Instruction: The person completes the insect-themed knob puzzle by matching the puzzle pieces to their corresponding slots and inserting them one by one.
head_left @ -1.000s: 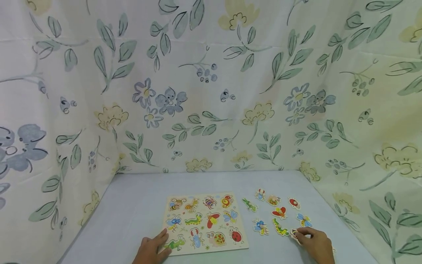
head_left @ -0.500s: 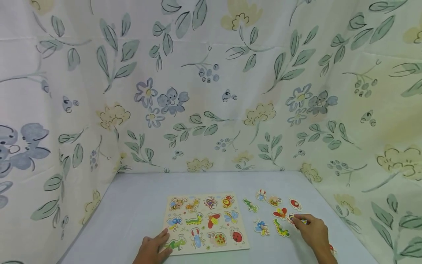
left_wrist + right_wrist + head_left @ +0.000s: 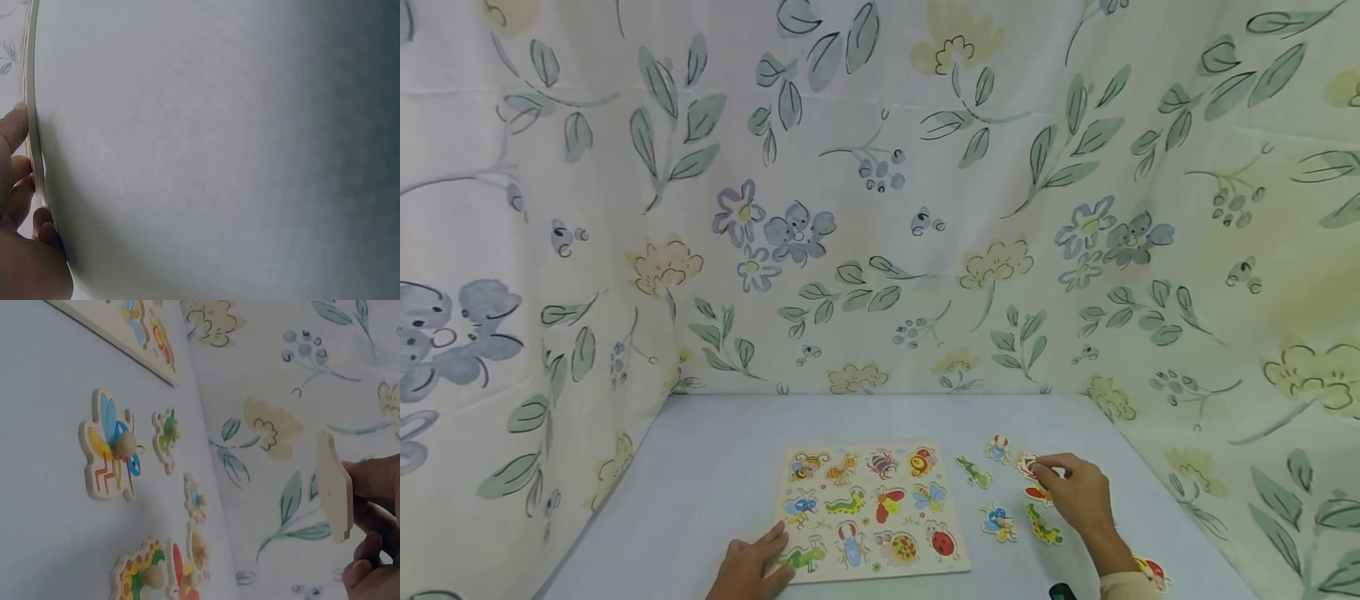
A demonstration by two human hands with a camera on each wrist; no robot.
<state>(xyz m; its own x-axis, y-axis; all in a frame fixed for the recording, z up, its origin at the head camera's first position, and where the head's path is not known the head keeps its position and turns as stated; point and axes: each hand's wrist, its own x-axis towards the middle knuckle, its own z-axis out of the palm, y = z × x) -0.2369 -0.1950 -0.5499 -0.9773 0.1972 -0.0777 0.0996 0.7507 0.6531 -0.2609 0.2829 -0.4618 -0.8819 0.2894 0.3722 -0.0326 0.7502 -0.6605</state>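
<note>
A wooden puzzle board (image 3: 957, 563) with printed insects lies flat on the table. My left hand (image 3: 751, 565) holds its near left corner, and the left wrist view shows bent fingers (image 3: 22, 187) against the board's edge. Above the loose pieces, my right hand (image 3: 1078, 492) pinches a striped beetle puzzle piece (image 3: 1028, 467). The right wrist view shows that piece's plain back (image 3: 334, 494), tilted up off the table. Below and beside this hand lie a red-winged insect piece (image 3: 1037, 493), a caterpillar piece (image 3: 1043, 527) and a mosquito piece (image 3: 998, 525).
A grasshopper piece (image 3: 974, 472) and a blue stag beetle piece (image 3: 998, 448) lie right of the board. Another red piece (image 3: 1152, 572) is partly behind the right sleeve (image 3: 1127, 586). A dark object (image 3: 1062, 592) shows at the bottom edge. Floral cloth (image 3: 880, 333) surrounds the table.
My right hand has lifted the striped beetle piece from the near right and carried it away from me and leftward over the other pieces. The left hand stays at the board's corner.
</note>
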